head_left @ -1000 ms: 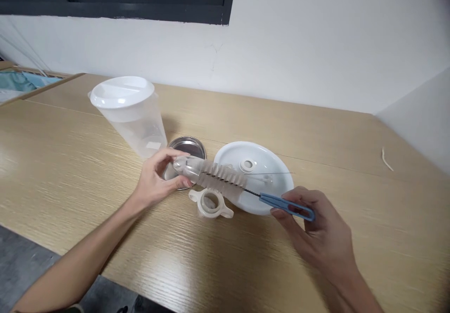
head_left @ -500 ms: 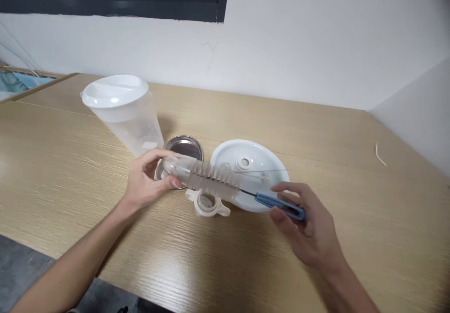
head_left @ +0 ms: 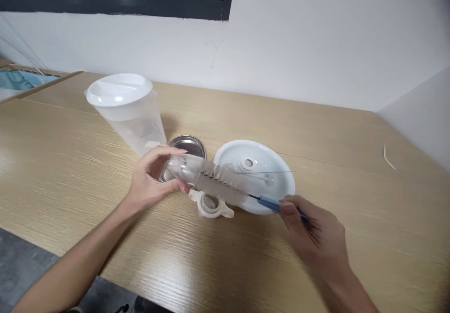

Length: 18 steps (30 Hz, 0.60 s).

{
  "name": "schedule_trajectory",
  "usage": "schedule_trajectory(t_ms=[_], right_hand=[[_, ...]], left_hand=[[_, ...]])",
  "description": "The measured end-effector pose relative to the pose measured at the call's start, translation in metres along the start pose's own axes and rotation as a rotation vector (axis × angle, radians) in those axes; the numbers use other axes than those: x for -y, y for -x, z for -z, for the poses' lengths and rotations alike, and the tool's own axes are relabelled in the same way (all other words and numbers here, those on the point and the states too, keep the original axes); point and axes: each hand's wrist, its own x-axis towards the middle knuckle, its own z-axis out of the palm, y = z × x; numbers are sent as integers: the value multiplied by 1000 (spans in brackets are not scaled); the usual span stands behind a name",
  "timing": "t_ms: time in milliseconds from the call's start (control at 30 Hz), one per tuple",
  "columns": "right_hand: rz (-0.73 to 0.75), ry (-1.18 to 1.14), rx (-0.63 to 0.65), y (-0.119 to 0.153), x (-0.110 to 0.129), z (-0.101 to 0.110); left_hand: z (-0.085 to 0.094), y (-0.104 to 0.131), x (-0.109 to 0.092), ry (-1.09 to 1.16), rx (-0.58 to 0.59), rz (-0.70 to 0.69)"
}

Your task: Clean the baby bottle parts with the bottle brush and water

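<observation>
My left hand (head_left: 151,177) holds a small clear bottle (head_left: 185,168) on its side, its mouth towards the right. The tip of a bristle brush (head_left: 225,182) sits in the bottle's mouth, and most of the bristles show outside. My right hand (head_left: 312,228) grips the brush's blue handle (head_left: 270,203) between thumb and fingers. Just below the brush, a white ring with two handles (head_left: 210,204) lies on the table. Behind the brush stands a white oval dish (head_left: 258,149) holding a white ring (head_left: 248,164) and a thin clear piece (head_left: 269,180).
A tall translucent pitcher with a white lid (head_left: 119,90) stands at the back left of the wooden table (head_left: 333,135). A round metal tin (head_left: 188,145) is partly behind my left hand. A short pale strip (head_left: 388,158) lies far right. The wall and window frame rise behind.
My right hand has closed its fingers round the blue handle, which has turned a little. The view has shifted slightly, moving everything a bit to the right.
</observation>
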Motion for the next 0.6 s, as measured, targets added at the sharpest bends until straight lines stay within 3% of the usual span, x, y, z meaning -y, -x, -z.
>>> schedule_trajectory(t_ms=[100, 200, 433, 600], right_hand=[[-58, -38, -23, 3, 1, -2], [-7, -108, -44, 6, -1, -5], [168, 92, -139, 2, 0, -5], [142, 154, -119, 0, -1, 0]], left_hand=[[0, 2, 1, 9, -1, 37], [0, 2, 3, 37, -7, 67], [-1, -4, 4, 135, 19, 31], [-3, -5, -1, 152, 57, -4]])
